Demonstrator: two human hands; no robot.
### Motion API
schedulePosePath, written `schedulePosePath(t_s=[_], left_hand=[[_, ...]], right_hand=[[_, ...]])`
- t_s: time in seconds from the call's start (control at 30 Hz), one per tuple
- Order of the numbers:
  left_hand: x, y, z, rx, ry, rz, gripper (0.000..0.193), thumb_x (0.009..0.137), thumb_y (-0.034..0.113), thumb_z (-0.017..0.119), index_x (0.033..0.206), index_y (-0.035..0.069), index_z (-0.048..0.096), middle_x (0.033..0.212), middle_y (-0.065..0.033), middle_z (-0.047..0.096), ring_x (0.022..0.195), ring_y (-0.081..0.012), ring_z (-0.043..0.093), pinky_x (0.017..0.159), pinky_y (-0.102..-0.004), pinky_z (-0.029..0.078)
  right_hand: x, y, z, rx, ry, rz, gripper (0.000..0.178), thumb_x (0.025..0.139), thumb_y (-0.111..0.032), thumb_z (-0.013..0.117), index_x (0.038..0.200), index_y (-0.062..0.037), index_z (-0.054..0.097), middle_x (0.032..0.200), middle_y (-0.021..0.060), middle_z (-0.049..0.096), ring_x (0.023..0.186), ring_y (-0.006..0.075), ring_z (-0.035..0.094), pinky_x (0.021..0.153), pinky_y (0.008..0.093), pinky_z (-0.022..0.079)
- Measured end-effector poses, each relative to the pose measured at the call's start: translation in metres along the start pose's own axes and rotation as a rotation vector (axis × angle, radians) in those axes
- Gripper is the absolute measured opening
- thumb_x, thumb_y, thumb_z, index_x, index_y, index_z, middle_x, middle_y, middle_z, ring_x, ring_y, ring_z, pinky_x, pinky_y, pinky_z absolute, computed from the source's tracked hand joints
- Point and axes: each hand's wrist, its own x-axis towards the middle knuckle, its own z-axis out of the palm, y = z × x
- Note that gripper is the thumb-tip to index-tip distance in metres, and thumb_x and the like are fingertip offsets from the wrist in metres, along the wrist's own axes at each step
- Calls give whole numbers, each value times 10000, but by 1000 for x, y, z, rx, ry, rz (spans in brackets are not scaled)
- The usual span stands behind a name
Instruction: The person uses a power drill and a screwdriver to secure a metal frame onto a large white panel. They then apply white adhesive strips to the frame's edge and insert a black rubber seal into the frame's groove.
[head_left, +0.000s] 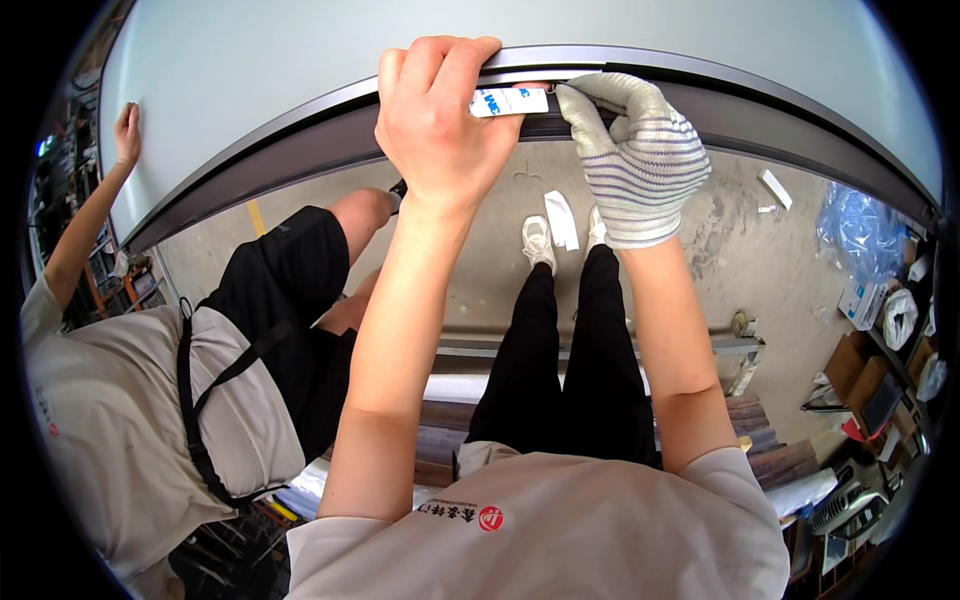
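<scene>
A pale panel (700,35) with a silver and dark metal frame edge (725,118) spans the view ahead of me. My left hand (437,118) is bare, its fingers curled over the frame's upper edge. It holds a short white adhesive-backed strip (512,101) with blue print against the frame; part of the strip is hidden behind the hand. My right hand (640,150), in a grey striped knit glove, is closed at the strip's right end, thumb and fingers pinched together at the frame. What lies between those fingertips is too small to make out.
At the left another person (150,380) stands close, one hand (127,135) on the panel. A white paper piece (561,220) lies on the floor by my shoes. Blue plastic wrap (862,232) and cardboard boxes (858,370) are at the right. Behind my legs runs a metal rail (700,347).
</scene>
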Motion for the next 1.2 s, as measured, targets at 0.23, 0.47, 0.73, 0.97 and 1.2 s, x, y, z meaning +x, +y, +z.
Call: schedulePosePath(t_s=[0.23, 0.47, 0.73, 0.97, 1.2], left_hand=[[1, -2, -1, 12, -21, -24, 302, 558, 197, 820, 812, 127, 673, 820, 26, 568, 762, -202, 505, 535, -317, 456], [-4, 14, 12, 70, 4, 35, 400, 568, 232, 813, 887, 94, 616, 889, -20, 587, 771, -232, 502, 596, -332, 453], [3, 26, 12, 139, -79, -65, 372, 589, 315, 775, 826, 101, 587, 838, -15, 534, 748, -227, 477, 511, -340, 433], [10, 26, 7, 126, -103, -91, 355, 577, 266, 800, 760, 104, 542, 786, -26, 498, 744, -230, 510, 544, -348, 463], [13, -1, -28, 212, -223, 70, 350, 604, 315, 770, 783, 111, 549, 813, 4, 525, 756, -186, 525, 545, -303, 476]], right_hand=[[18, -4, -19, -114, -26, 278, 619, 580, -363, 905, 907, -38, 491, 575, -38, 443, 518, 56, 428, 489, 211, 422], [-19, 30, -46, -47, 52, 84, 327, 758, -177, 803, 827, -79, 500, 561, -58, 428, 481, 9, 362, 448, 164, 338], [-85, 19, -73, -98, -321, 163, 206, 766, -130, 719, 725, -97, 520, 512, 41, 525, 430, 189, 515, 420, 318, 397], [-127, 24, -99, -117, -499, 85, 273, 745, -160, 733, 686, -93, 475, 525, 65, 530, 485, 280, 541, 476, 407, 424], [-139, 60, -167, -127, -743, -22, 229, 763, -198, 721, 704, -95, 525, 568, 84, 567, 497, 290, 545, 494, 428, 420]])
